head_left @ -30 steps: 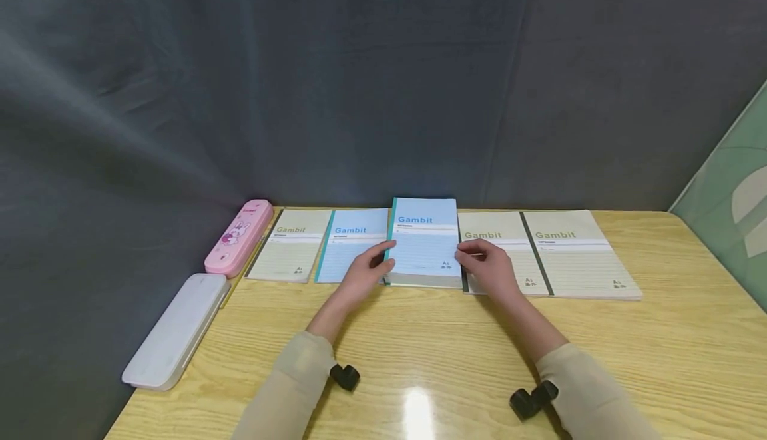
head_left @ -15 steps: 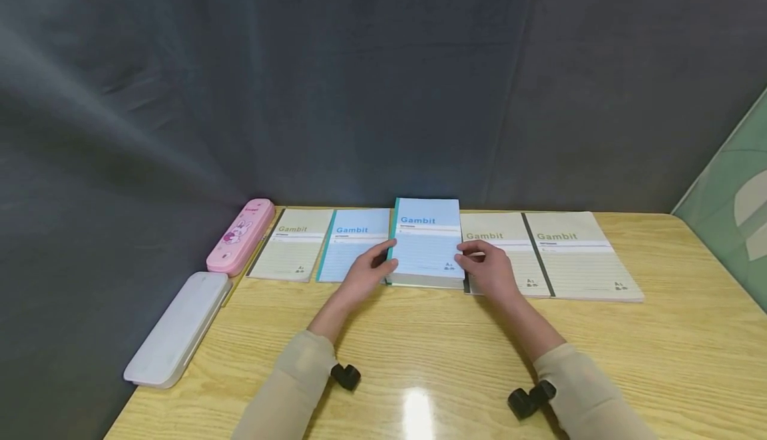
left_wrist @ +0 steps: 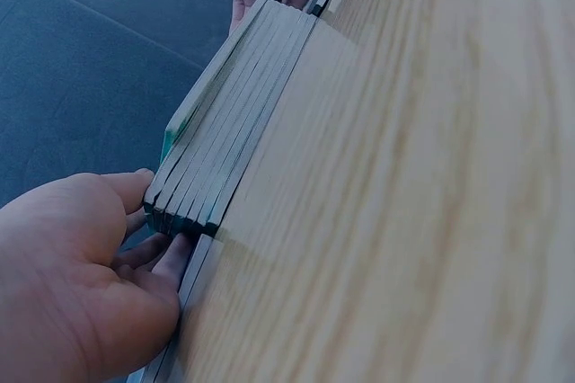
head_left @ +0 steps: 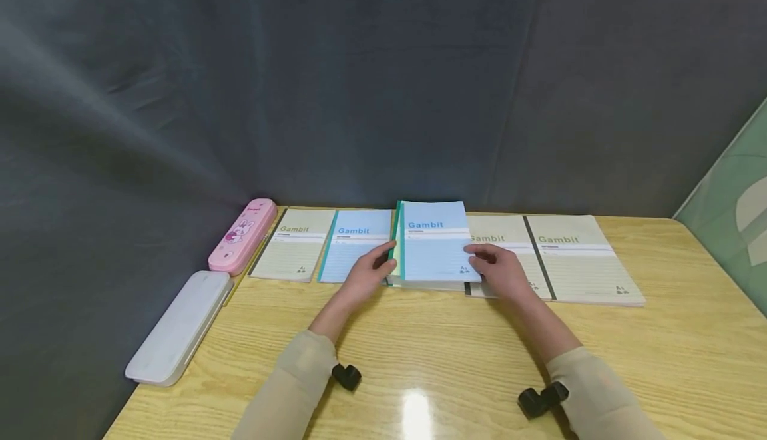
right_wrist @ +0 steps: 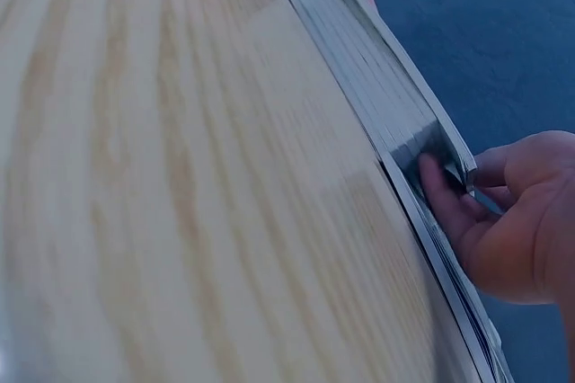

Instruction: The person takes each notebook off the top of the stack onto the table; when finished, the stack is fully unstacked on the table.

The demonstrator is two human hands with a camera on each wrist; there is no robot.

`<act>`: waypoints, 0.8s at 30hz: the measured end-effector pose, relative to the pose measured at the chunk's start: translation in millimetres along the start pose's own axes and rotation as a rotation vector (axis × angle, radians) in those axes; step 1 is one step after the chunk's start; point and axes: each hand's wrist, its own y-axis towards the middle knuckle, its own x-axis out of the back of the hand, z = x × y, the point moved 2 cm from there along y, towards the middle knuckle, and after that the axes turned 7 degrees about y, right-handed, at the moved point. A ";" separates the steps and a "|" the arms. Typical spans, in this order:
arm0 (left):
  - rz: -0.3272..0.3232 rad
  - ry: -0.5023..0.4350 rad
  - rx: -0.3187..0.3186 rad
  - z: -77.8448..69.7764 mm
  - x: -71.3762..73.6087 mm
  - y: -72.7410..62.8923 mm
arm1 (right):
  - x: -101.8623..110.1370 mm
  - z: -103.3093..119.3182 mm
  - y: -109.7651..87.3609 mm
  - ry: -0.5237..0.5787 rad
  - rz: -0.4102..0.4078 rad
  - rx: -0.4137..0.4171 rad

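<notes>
One left hand [head_left: 361, 277] and one right hand [head_left: 502, 270] are showing. Two blue covers [head_left: 437, 253] and three cream covers [head_left: 581, 267] are facing up, making five together. One stack of notebooks [left_wrist: 235, 120] is lying tightly, not allowing a sure count. One pink case [head_left: 242, 237], one white case [head_left: 180, 328] and two black wrist devices [head_left: 346, 377] are appearing.

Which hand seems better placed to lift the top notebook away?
Probably the right hand: it holds the top notebook by its overhanging edge, while the left hand touches the opposite side of the stack.
</notes>
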 end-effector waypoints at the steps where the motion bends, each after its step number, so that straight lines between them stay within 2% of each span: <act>1: 0.000 -0.001 -0.002 0.7 0.1 0.3 | 1.3 -0.6 -0.3 0.018 0.005 -0.012; 2: -0.004 0.007 -0.001 5.6 -0.7 2.6 | 2.2 -1.1 -0.7 0.039 0.010 -0.021; 7: -0.002 0.009 0.014 6.0 -0.5 3.3 | 5.2 -5.1 -2.7 0.133 -0.002 -0.066; 14: 0.008 0.006 0.026 3.6 -0.8 0.9 | 10.5 -11.5 -7.0 0.140 -0.044 -0.089; 24: 0.009 -0.001 -0.003 2.4 -0.4 0.5 | 27.8 -16.3 -15.7 0.176 -0.083 -0.161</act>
